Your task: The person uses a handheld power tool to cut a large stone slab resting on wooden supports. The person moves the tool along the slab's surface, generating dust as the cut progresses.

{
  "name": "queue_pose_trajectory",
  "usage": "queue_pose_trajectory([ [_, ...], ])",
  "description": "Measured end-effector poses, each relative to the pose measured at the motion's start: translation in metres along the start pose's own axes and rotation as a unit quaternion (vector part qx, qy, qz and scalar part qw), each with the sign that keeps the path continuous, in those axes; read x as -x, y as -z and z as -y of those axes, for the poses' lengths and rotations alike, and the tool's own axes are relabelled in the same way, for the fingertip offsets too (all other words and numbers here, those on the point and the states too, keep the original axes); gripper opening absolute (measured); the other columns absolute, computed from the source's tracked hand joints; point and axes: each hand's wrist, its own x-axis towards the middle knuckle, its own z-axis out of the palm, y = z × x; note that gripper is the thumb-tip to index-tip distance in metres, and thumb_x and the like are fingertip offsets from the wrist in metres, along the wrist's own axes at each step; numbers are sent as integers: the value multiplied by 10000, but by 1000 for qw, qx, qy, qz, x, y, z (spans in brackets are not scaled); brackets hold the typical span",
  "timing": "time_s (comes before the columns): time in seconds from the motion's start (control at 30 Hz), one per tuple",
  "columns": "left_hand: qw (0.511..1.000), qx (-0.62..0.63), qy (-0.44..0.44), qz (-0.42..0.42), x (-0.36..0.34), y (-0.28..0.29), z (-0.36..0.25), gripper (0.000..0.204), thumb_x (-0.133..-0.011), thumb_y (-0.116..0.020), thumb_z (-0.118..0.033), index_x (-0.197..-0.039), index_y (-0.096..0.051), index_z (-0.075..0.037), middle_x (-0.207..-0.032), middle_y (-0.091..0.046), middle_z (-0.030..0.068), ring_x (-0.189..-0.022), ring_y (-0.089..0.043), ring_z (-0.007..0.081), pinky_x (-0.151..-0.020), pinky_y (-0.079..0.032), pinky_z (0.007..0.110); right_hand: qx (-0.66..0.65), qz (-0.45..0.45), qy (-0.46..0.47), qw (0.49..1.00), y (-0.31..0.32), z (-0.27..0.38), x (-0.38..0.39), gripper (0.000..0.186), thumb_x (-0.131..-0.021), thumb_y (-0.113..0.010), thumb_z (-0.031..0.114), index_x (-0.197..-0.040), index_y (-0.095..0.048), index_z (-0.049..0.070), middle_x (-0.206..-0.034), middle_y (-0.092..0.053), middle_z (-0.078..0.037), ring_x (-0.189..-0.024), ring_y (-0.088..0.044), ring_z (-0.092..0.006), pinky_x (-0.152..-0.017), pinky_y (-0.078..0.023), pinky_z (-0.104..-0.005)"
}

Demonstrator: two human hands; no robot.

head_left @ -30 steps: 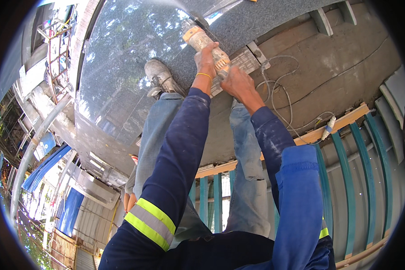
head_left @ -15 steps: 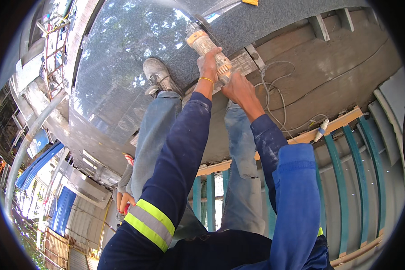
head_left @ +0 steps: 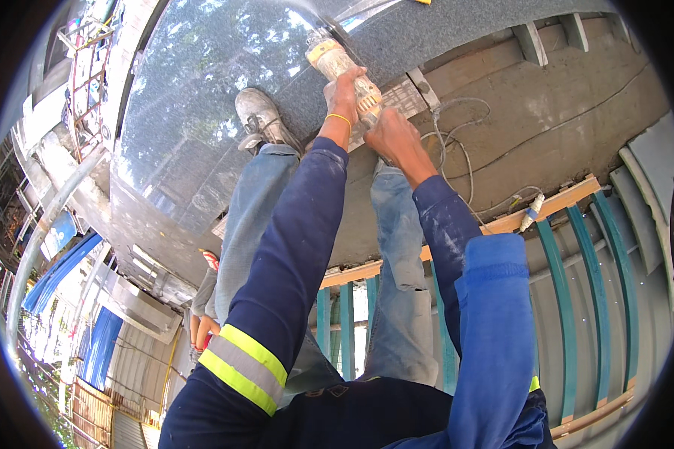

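Observation:
A dust-coated angle grinder (head_left: 329,60) with yellowish-orange parts is held between both my hands. My left hand (head_left: 342,96), with a yellow band at the wrist, wraps round the middle of its body. The fingers of my right hand (head_left: 395,136) close round its rear end. The grinder's head points away from me, at the far part of a glossy dark stone slab (head_left: 195,112). A pale plume of dust spreads from the head across the surface. The disc itself is hard to make out.
My dusty shoe (head_left: 258,112) stands on the slab's edge. A looped cable (head_left: 468,161) lies on the brown floor at right, reaching a plug connector (head_left: 531,212) by a wooden beam (head_left: 565,202). Teal bars (head_left: 562,299) stand below it. Another person's leg (head_left: 202,303) shows at lower left.
My hands and the grinder have shifted slightly left and away from me. The dust plume at its head shows more plainly. My grip is the same.

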Motion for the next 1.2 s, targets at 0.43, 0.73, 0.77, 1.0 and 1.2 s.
queue_pose_trajectory([
  [0.43,999,-20,-7,-28,-4,3,5,341,-784,-737,-164,-1040,-591,6,-847,-646,129,-643,-675,277,-555,-599,452,-16,13,-14,1000,8,8,6,275,-748,-672,116,-924,-691,-94,-992,-693,-331,-961,-684,-477,-850,-542,-523],
  [0.73,999,-11,-15,-27,1,1,4,326,-798,-729,-149,-1038,-583,16,-827,-637,135,-644,-676,283,-547,-594,456,-15,7,-5,1000,9,8,8,290,-750,-662,112,-938,-691,-107,-975,-690,-338,-957,-685,-480,-840,-544,-526],
  [0.77,1000,-8,-13,-23,1,0,5,326,-799,-728,-150,-1039,-582,17,-823,-635,136,-642,-675,284,-548,-594,456,-11,5,-3,1000,8,6,8,288,-751,-661,111,-938,-692,-106,-974,-689,-338,-956,-685,-480,-839,-544,-527],
  [1.0,1000,-3,-12,-16,-4,2,5,312,-802,-717,-138,-1039,-582,14,-816,-632,137,-635,-673,292,-549,-594,456,-31,16,-20,999,9,6,6,355,-747,-672,172,-951,-687,-119,-1030,-675,-363,-1010,-665,-497,-886,-527,-519],
  [1.2,999,-7,-16,-29,-4,-3,-1,336,-791,-729,-139,-1055,-588,14,-841,-639,134,-663,-683,290,-568,-604,457,-3,17,-12,1000,6,5,-4,292,-750,-667,114,-962,-688,-85,-999,-698,-322,-965,-689,-472,-838,-546,-519],
])
